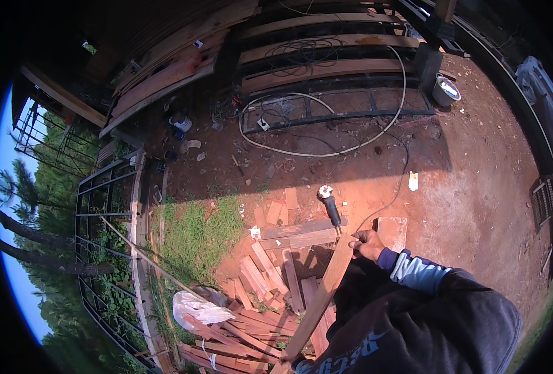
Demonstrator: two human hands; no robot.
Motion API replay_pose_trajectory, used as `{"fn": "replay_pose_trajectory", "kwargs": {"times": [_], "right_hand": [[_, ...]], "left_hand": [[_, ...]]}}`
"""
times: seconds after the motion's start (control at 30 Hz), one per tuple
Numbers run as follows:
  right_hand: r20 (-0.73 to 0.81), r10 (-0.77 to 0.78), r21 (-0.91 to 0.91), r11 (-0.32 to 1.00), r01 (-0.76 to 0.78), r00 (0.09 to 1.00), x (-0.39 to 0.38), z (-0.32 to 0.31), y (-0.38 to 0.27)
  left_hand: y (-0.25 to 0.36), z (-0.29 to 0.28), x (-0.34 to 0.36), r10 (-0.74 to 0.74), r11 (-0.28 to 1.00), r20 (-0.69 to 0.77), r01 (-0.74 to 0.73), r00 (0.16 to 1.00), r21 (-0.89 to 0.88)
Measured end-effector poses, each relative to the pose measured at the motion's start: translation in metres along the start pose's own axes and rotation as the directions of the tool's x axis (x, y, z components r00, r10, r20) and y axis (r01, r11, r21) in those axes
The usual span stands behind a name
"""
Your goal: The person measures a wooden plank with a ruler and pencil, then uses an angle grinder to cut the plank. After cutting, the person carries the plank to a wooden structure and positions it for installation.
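A long wooden plank [324,293] slants across in front of me, from the lower edge up to the middle. My right hand [368,245] is closed on its far end, thumb and fingers at the edge. At the near end, my left hand [284,360] grips the plank low in the picture; most of it is hidden or cut off. Just beyond the plank's far end an angle grinder [330,207] with a dark body lies on wood pieces, its cord trailing right. Short boards [314,238] lie under and beside it.
Cut wood strips [251,330] pile up at lower left beside a clear plastic bag [198,306]. A flat slab [392,232] lies right of the plank. Farther off are a looped pale hose [326,154], a dark metal frame with boards [326,65] and a white bucket [446,91].
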State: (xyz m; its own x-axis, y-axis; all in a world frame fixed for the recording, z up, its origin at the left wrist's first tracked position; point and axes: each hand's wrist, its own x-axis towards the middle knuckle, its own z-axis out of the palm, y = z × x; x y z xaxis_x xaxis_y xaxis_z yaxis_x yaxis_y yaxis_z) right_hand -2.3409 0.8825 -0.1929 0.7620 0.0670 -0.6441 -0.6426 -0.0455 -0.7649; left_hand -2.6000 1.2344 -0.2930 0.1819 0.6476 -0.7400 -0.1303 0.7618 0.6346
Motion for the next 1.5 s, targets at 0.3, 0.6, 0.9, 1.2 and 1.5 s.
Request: {"fn": "replay_pose_trajectory", "kwargs": {"times": [0.3,0.6,0.9,1.2,1.5], "right_hand": [[-0.177,-0.359,-0.396,0.878,0.267,0.916,-0.005,-0.068,-0.003],[-0.478,-0.457,-0.422,0.868,0.260,0.750,0.066,-0.152,-0.033],[-0.610,-0.427,-0.524,0.849,0.065,0.668,0.247,-0.319,-0.103],[-0.819,-0.367,-0.260,0.923,0.284,0.442,0.390,-0.499,-0.196],[-0.719,-0.001,0.482,0.720,0.499,0.695,0.441,-0.585,-0.323]], "left_hand": [[0.016,0.141,-0.013,-0.006,0.999,0.243,-0.005,0.970,0.043],[-0.028,0.287,-0.044,0.025,0.999,0.301,-0.030,0.953,0.012],[-0.150,0.491,-0.092,0.141,0.985,0.184,-0.119,0.973,-0.127],[-0.212,0.736,-0.203,0.174,0.985,0.680,-0.115,0.713,-0.132],[-0.318,0.936,-0.216,0.061,0.998,0.808,-0.061,0.586,-0.031]]}}
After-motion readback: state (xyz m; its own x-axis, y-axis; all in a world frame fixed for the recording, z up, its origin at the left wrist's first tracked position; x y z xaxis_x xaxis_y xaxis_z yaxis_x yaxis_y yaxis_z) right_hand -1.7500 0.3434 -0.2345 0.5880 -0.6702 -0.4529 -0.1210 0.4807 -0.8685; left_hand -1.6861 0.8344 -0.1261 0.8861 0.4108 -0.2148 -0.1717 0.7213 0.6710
